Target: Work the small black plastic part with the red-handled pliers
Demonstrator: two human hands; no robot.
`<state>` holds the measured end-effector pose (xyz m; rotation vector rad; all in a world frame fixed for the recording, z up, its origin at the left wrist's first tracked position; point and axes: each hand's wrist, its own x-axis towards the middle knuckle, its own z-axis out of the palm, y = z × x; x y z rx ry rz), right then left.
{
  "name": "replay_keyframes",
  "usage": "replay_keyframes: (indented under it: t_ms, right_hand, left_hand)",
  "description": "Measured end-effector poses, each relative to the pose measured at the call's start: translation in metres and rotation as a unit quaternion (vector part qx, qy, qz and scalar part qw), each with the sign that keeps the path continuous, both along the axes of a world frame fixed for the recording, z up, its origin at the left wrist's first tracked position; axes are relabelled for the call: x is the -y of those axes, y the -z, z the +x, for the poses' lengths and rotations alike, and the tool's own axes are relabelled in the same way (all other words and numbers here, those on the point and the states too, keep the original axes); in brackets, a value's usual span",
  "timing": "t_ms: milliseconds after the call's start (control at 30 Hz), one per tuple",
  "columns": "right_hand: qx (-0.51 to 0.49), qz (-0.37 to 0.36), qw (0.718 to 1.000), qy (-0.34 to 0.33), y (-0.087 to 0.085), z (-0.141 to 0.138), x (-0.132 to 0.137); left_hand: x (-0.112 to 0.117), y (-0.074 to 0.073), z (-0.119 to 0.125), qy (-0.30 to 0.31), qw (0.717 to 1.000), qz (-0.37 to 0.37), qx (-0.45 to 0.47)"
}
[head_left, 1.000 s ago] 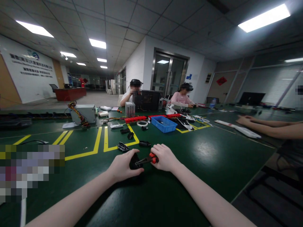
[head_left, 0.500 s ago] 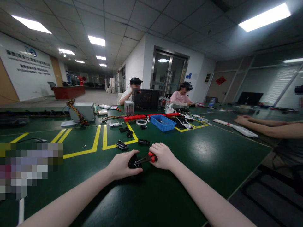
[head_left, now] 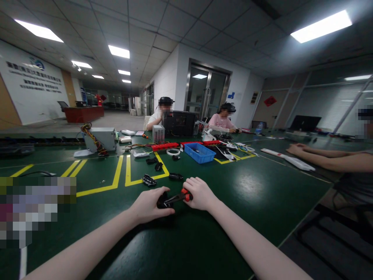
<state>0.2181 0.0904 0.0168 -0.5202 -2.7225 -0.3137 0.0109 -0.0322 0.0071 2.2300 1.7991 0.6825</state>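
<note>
Between thumb and fingers, my left hand point(head_left: 150, 204) grips a small black part point(head_left: 162, 200), whose kind I cannot make out. My right hand point(head_left: 200, 193) is closed around the red and black handles of a pair of pliers point(head_left: 177, 197). The jaws of the pliers point left and meet the black part. Whether they bite on it is too small to tell. Just beyond my hands, a black plastic piece with silvery marks point(head_left: 149, 180) and a dark oblong piece point(head_left: 176, 176) lie on the green table point(head_left: 233, 225).
A blue bin point(head_left: 199, 154) stands mid-table beside a red power strip point(head_left: 166, 146). Further left is a power supply point(head_left: 101, 140) with cables. A long white object point(head_left: 288, 159) lies at right, near another person's forearms point(head_left: 329, 155). Two people sit across, by a black computer case point(head_left: 180, 123).
Both hands hold nearly the same pose, with the pliers still at the black part. The whole view has shifted very slightly.
</note>
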Motion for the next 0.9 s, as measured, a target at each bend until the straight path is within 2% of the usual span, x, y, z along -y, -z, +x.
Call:
replay_keyframes:
  t_ms: [233, 433, 733, 900]
  right_hand:
    - [0.009, -0.005, 1.000, 0.015, -0.0041, 0.0000, 0.0031]
    - [0.007, -0.015, 0.999, 0.027, -0.0047, -0.0003, 0.0050]
    - [-0.017, -0.061, 0.998, 0.003, -0.0088, 0.0016, 0.0081]
    - [-0.013, -0.048, 0.999, 0.015, -0.0077, 0.0000, 0.0063]
  left_hand:
    - [0.0039, -0.0040, 0.0040, 0.004, 0.998, 0.049, 0.037]
    - [0.0023, -0.0007, 0.0039, -0.008, 0.997, 0.064, 0.038]
    - [-0.0003, 0.0002, 0.0014, -0.019, 0.999, 0.034, 0.024]
    - [-0.0001, -0.0005, 0.0008, -0.018, 1.000, 0.007, 0.010]
